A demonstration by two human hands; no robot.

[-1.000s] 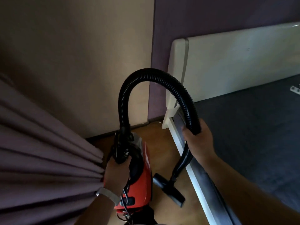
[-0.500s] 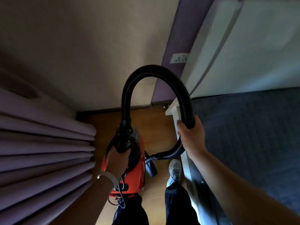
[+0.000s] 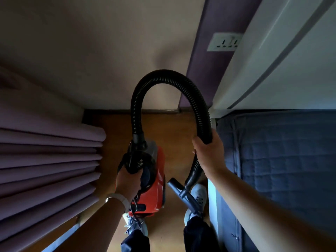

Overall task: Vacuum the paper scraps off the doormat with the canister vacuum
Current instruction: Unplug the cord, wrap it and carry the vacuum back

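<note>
Left hand (image 3: 129, 180) clamped on red canister vacuum (image 3: 154, 188) handle; right hand (image 3: 209, 153) wrapped round black hose (image 3: 163, 79) arching between both grips; nozzle (image 3: 183, 195) dangles below right hand.

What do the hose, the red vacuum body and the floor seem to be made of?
Hose: likely flexible black plastic, matt; it is ribbed all along and bends in a tight arch.
Vacuum body: probably hard moulded plastic, glossy; the red shell shows bright highlights.
Floor: looks like wood or wood-look laminate, warm brown and smooth; the grain is too dim to tell.
</note>
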